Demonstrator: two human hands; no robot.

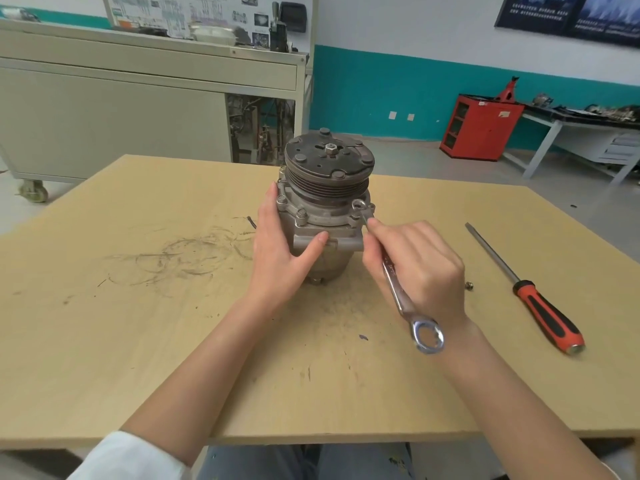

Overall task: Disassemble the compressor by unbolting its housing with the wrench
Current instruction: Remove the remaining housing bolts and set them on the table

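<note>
A grey metal compressor (pixel 322 209) stands upright on the wooden table (pixel 138 306), its dark pulley on top. My left hand (pixel 280 251) wraps the housing's left side, thumb pressed on the front. My right hand (pixel 415 268) grips a silver combination wrench (pixel 398 285). The wrench's far ring end sits over a bolt on the housing flange at the right, and its other ring end sticks out below my hand. Two more flange bolts (pixel 301 213) show at the front left.
A long screwdriver (pixel 540 299) with a red and black handle lies on the table to the right. A small loose bolt (pixel 469 285) lies between it and my right hand. Scuff marks cover the table's left half. A cabinet and a red box stand behind.
</note>
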